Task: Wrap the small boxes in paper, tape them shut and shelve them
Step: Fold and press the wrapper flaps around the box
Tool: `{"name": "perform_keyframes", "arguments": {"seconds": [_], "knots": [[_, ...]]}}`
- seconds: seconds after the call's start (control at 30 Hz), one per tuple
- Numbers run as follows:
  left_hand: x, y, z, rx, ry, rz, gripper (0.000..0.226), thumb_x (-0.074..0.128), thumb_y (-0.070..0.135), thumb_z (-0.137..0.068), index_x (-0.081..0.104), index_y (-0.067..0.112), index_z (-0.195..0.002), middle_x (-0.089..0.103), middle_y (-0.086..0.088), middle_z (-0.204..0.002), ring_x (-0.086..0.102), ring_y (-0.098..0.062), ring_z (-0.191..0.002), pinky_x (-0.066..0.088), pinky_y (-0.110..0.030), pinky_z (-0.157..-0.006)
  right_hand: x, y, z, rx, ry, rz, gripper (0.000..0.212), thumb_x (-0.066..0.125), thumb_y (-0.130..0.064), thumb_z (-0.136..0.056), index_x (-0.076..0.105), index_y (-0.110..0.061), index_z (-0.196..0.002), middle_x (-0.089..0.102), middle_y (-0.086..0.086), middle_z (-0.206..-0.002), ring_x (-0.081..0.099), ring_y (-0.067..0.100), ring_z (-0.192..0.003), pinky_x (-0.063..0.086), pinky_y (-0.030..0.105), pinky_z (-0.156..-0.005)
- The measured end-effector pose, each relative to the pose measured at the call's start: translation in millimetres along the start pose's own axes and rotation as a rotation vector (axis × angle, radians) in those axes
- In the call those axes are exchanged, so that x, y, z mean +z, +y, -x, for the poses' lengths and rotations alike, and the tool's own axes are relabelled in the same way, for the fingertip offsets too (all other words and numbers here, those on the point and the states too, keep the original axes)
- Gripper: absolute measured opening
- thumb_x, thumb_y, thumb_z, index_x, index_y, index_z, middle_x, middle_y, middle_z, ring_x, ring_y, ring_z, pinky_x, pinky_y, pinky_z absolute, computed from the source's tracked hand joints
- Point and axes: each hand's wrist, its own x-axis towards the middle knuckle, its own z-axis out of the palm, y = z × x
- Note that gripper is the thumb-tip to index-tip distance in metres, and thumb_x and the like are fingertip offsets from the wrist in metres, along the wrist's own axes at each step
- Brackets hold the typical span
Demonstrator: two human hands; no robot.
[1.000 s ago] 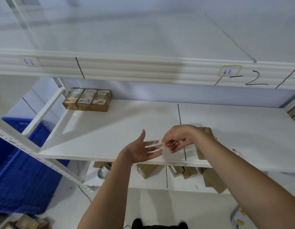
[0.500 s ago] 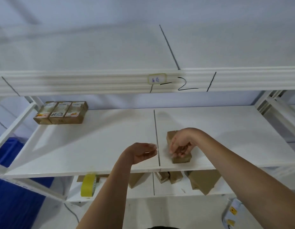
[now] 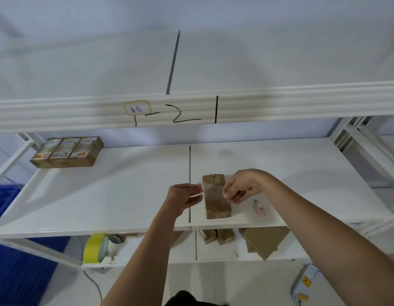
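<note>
The brown paper-wrapped box [image 3: 216, 198] lies on the white shelf [image 3: 116, 195], long axis pointing away, between the half-open, empty left hand [image 3: 184, 198] and the loosely curled right hand [image 3: 240, 189], which holds nothing visible.

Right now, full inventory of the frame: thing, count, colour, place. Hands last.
wrapped boxes: two, brown paper, side by side on the middle shelf, right of the black line
printed cartons: three, tan with labels, row at the shelf's back left
middle shelf: one, white
small pink tool: one, on the shelf right of the wrapped boxes
yellow tape roll: one, lower shelf, left
brown paper sheets: lower shelf, right; count unclear
shelf label: one, white, on the upper beam
blue crate: far left
left hand: open, left of the boxes
right hand: fingers curled over the boxes' right edge
</note>
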Motion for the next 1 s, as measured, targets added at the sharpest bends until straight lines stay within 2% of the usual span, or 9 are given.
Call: {"name": "perform_keyframes", "arguments": {"seconds": [0.13, 0.2, 0.3, 0.37, 0.47, 0.57, 0.77, 0.9, 1.0], "knots": [[2.6, -2.3, -6.2, -0.05, 0.022, 0.184, 0.019, 0.076, 0.002, -0.085, 0.069, -0.01, -0.098, 0.071, -0.019, -0.094, 0.07, -0.029, -0.093, 0.058, -0.042, -0.091, -9.6, 2.5, -4.3, -0.04, -0.016, -0.187, 0.031, 0.075, 0.001, -0.086, 0.066, -0.009, -0.113, 0.074, 0.016, -0.101, 0.07, 0.026, -0.09, 0.06, 0.039, -0.089], [3.9, -2.9, -10.3, -0.053, 0.064, 0.194, 0.019, 0.078, 0.001, -0.083, 0.07, -0.01, -0.096, 0.07, -0.021, -0.098, 0.068, -0.029, -0.096, 0.058, -0.043, -0.091, -12.1, 0.1, -7.3, -0.022, -0.003, -0.231, 0.021, 0.075, -0.001, -0.086, 0.065, -0.008, -0.103, 0.072, 0.015, -0.094, 0.068, 0.024, -0.089, 0.058, 0.039, -0.093], [6.0, -1.8, -18.6, -0.036, 0.157, 0.1, 0.022, 0.082, 0.001, -0.078, 0.073, -0.01, -0.094, 0.066, -0.019, -0.096, 0.066, -0.026, -0.087, 0.061, -0.039, -0.086, -13.8, -1.8, -13.4, 0.005, 0.05, -0.304, 0.009, 0.073, -0.006, -0.089, 0.066, -0.002, -0.091, 0.069, 0.011, -0.086, 0.066, 0.02, -0.083, 0.055, 0.037, -0.099], [6.1, 0.4, -25.9, -0.022, 0.177, 0.097, 0.023, 0.082, 0.002, -0.078, 0.073, -0.011, -0.094, 0.065, -0.017, -0.087, 0.063, -0.024, -0.076, 0.061, -0.033, -0.081, -14.3, -2.4, -19.1, 0.005, 0.073, -0.404, 0.009, 0.073, -0.007, -0.09, 0.065, -0.003, -0.091, 0.069, 0.012, -0.087, 0.067, 0.021, -0.084, 0.056, 0.037, -0.096], [3.7, 2.7, -37.3, -0.04, 0.177, 0.106, 0.023, 0.084, 0.002, -0.077, 0.073, -0.013, -0.091, 0.064, -0.016, -0.083, 0.062, -0.022, -0.071, 0.06, -0.029, -0.076, -14.0, 2.3, -24.9, 0.018, 0.067, -0.529, 0.013, 0.075, -0.008, -0.088, 0.066, -0.003, -0.095, 0.07, 0.016, -0.097, 0.067, 0.029, -0.098, 0.058, 0.042, -0.092], [0.6, 3.0, -44.4, -0.095, 0.165, 0.093, 0.024, 0.084, 0.002, -0.076, 0.073, -0.013, -0.091, 0.065, -0.017, -0.085, 0.062, -0.023, -0.073, 0.059, -0.028, -0.074, -12.5, 10.4, -29.9, 0.015, 0.073, -0.642, 0.013, 0.073, -0.002, -0.088, 0.066, 0.0, -0.098, 0.071, 0.017, -0.093, 0.069, 0.029, -0.091, 0.06, 0.041, -0.083], [-5.3, -0.5, -52.5, -0.195, 0.149, 0.079, 0.028, 0.083, 0.001, -0.077, 0.07, -0.013, -0.097, 0.065, -0.017, -0.087, 0.061, -0.023, -0.077, 0.058, -0.028, -0.071, -2.3, 21.6, -40.1, -0.028, 0.174, -0.691, 0.02, 0.07, 0.003, -0.089, 0.067, 0.006, -0.109, 0.07, 0.018, -0.097, 0.069, 0.026, -0.089, 0.06, 0.038, -0.085], [-5.8, -0.1, -53.5, -0.224, 0.122, 0.057, 0.02, 0.082, 0.001, -0.077, 0.069, -0.009, -0.088, 0.065, -0.017, -0.082, 0.06, -0.024, -0.076, 0.057, -0.028, -0.07, -2.8, 21.7, -42.6, 0.006, 0.22, -0.66, 0.014, 0.069, 0.006, -0.089, 0.065, 0.01, -0.102, 0.069, 0.021, -0.095, 0.068, 0.028, -0.087, 0.056, 0.044, -0.096], [-7.7, -0.6, -53.3, -0.22, 0.09, 0.058, 0.021, 0.081, 0.002, -0.08, 0.07, -0.01, -0.094, 0.067, -0.017, -0.081, 0.063, -0.024, -0.073, 0.057, -0.028, -0.066, -4.3, 23.3, -44.1, 0.051, 0.193, -0.671, 0.012, 0.071, 0.003, -0.088, 0.067, 0.005, -0.099, 0.07, 0.018, -0.09, 0.069, 0.028, -0.083, 0.056, 0.045, -0.097]]}}
